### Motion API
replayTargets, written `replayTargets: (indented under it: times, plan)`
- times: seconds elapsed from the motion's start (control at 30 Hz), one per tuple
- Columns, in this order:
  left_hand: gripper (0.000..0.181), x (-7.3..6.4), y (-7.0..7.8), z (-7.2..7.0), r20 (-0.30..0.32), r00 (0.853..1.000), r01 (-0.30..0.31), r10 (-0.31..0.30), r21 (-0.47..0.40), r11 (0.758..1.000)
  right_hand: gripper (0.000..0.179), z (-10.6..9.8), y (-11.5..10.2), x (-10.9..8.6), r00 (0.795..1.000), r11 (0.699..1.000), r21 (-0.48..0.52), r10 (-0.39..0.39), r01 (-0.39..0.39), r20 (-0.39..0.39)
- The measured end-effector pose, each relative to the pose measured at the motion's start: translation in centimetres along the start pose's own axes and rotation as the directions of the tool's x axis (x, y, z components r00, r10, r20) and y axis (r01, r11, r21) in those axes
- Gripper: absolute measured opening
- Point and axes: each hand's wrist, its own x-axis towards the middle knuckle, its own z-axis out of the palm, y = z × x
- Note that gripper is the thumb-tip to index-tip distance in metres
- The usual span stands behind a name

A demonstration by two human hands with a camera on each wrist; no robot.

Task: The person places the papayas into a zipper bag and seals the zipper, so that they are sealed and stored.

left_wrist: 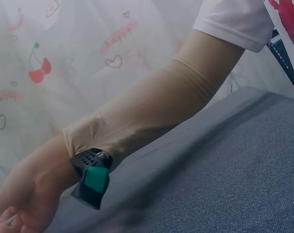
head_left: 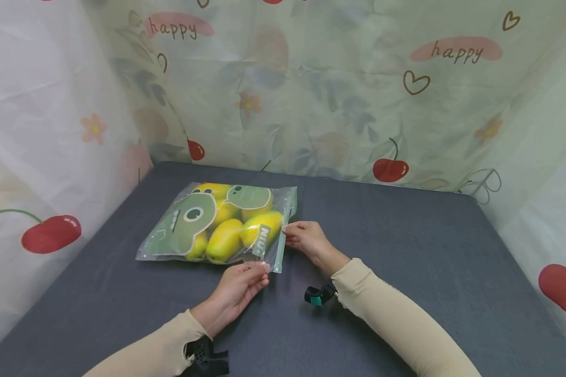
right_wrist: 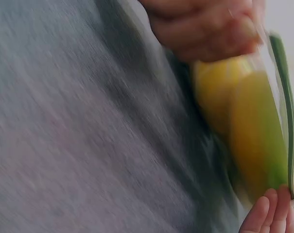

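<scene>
A clear zip bag (head_left: 200, 222) with green cartoon faces printed on it lies on the dark cloth, its green-strip edge towards the right. Several yellow mangoes (head_left: 224, 241) show through the plastic. My left hand (head_left: 238, 290) pinches the bag near its front right corner between thumb and fingers. Further back along the strip edge, my right hand (head_left: 308, 241) pinches the bag, fingertips at the strip. In the right wrist view the green zip strip (right_wrist: 285, 116) runs between the left hand (right_wrist: 205, 29) above and the right hand's fingertips (right_wrist: 280, 208) below.
A dark grey cloth (head_left: 405, 251) covers the table. Patterned curtains (head_left: 311, 94) hang behind and at both sides. Each wrist carries a black camera mount; the right mount (head_left: 318, 294) has a green tab.
</scene>
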Motion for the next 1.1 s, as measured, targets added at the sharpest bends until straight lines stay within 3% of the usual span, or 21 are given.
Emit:
replayTargets:
  times: [0.8, 1.1]
  plan:
    - [0.006, -1.1, -0.9, 0.3, 0.156, 0.984, 0.072, -0.083, 0.076, 0.994, 0.037, -5.7, -2.0, 5.0, 0.979, 0.999, 0.002, 0.041, -0.041, -0.2]
    - [0.007, -1.5, -0.8, 0.4, 0.162, 0.982, 0.082, -0.095, 0.085, 0.993, 0.037, -6.4, -2.2, 5.7, 0.967, 0.998, 0.014, 0.06, -0.058, -0.247]
